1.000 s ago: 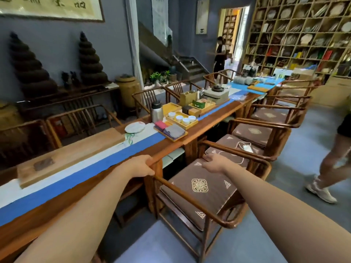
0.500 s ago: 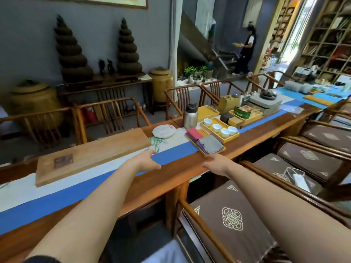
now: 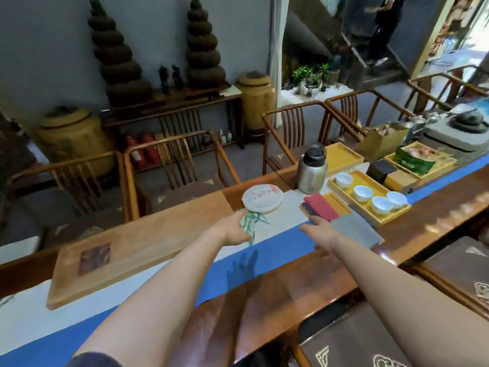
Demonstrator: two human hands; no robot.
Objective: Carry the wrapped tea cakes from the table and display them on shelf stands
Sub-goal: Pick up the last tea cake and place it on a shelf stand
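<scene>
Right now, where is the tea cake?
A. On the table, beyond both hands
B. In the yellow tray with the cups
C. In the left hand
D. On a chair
A: the tea cake lies on the table, just past the left hand and right hand, which hold nothing.

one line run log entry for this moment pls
phase: reaching | left hand: open, just short of wrapped tea cake | right hand: open, empty | cake: on table
</scene>
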